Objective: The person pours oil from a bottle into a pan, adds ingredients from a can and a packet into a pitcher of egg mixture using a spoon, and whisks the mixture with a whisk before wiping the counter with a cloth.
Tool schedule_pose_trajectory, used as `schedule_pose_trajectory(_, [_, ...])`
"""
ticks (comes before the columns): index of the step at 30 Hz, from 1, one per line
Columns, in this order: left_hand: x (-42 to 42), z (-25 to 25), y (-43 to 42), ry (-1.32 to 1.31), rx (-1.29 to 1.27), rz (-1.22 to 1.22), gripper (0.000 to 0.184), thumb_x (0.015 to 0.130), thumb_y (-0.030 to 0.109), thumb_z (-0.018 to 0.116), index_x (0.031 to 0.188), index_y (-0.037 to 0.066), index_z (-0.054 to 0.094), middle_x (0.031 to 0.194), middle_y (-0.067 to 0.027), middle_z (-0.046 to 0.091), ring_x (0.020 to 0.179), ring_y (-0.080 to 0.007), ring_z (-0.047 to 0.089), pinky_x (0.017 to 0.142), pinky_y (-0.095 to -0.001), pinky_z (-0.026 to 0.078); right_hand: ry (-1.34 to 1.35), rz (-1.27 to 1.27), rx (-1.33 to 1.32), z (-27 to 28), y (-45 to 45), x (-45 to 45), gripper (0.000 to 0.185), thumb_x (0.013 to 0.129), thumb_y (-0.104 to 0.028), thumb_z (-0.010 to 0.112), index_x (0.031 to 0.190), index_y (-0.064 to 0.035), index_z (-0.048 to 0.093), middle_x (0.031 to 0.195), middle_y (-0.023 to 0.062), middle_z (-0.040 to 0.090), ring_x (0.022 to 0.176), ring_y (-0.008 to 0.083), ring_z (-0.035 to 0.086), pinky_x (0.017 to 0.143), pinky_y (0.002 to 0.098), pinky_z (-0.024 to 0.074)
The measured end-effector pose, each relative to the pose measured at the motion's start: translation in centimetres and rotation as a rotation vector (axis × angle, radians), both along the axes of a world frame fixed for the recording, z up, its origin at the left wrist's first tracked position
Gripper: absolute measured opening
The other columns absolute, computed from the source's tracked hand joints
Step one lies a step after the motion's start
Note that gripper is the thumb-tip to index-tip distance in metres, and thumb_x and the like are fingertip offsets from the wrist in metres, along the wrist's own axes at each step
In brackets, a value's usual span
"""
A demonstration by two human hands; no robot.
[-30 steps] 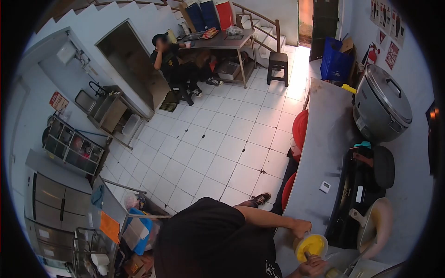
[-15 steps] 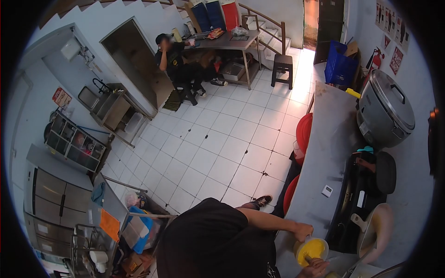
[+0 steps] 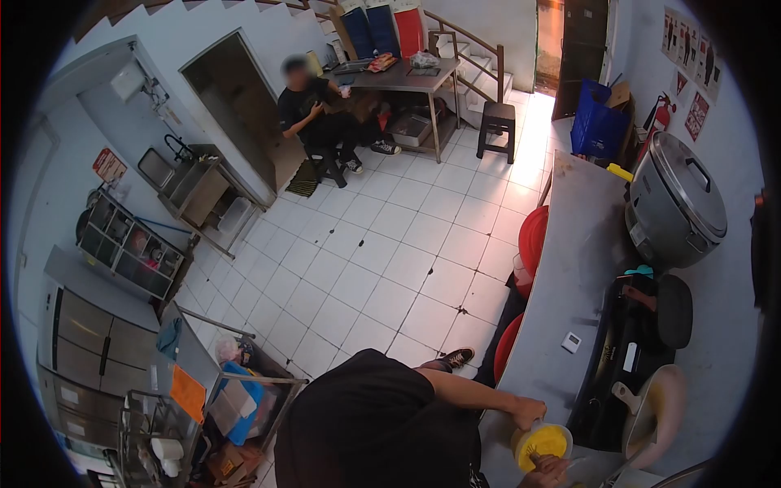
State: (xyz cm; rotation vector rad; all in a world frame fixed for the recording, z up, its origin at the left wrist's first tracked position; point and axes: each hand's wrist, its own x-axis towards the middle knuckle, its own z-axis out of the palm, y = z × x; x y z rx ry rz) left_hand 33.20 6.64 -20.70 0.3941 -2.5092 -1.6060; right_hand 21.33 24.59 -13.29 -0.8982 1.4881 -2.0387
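Note:
On the steel counter near the bottom right is a pale bowl (image 3: 568, 439) with yellow liquid (image 3: 551, 440) in it. My left hand (image 3: 529, 412) is closed on the bowl's far-left edge; whether there is a handle is hidden. A whisk (image 3: 532, 450) dips into the yellow liquid. Its upper end is inside my right hand (image 3: 547, 472), which is wrapped round it at the bowl's near side. A small white digital timer (image 3: 571, 342) lies on the counter beyond the bowl.
Along the wall stand a black stove (image 3: 614, 366), a tan-and-white pan (image 3: 661, 411) and a large rice cooker (image 3: 679, 203). Red tubs (image 3: 533, 244) sit below the counter (image 3: 561, 236). Across the tiled floor, another person (image 3: 313, 114) sits on a stool beside a steel table (image 3: 399, 77).
The whisk has shifted within the bowl, and its wires show more plainly. My hands stay at the bowl. The seated person has lowered a hand from the head to the chest.

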Motion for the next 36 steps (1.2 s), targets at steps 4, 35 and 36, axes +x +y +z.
schedule_pose_trajectory(4, [0.2,0.5,0.0,0.055,-0.002,-0.013,0.017,0.054,0.011,0.065,0.062,-0.003,0.063,0.061,-0.0209,0.061,0.059,-0.0356,0.062,0.057,-0.044,0.047,-0.043,-0.222,0.005,3.1,-0.4,-2.1,0.04,0.099,-0.027,0.053,0.065,-0.0119,0.038,0.051,0.0009,0.03,0.04,0.0144,0.032,0.039,0.0286,0.03])
schedule_pose_trajectory(35, [-0.5,-0.9,0.3,0.052,-0.065,-0.007,0.015,0.055,0.01,0.063,0.062,-0.003,0.062,0.064,-0.0227,0.062,0.061,-0.037,0.063,0.057,-0.0451,0.047,-0.018,-0.314,-0.059,3.0,-1.7,-1.7,0.048,0.098,-0.028,0.05,0.055,-0.0143,0.033,0.049,-0.0002,0.029,0.039,0.0133,0.031,0.039,0.0275,0.0274])
schedule_pose_trajectory(36, [-0.4,-0.8,0.3,0.047,-0.066,-0.008,0.015,0.055,0.01,0.063,0.063,-0.002,0.063,0.064,-0.0227,0.062,0.062,-0.037,0.063,0.057,-0.0451,0.047,-0.014,-0.298,-0.044,1.7,-1.6,-1.5,0.048,0.098,-0.028,0.049,0.055,-0.0143,0.033,0.049,-0.0003,0.029,0.039,0.0133,0.031,0.039,0.0276,0.0273])
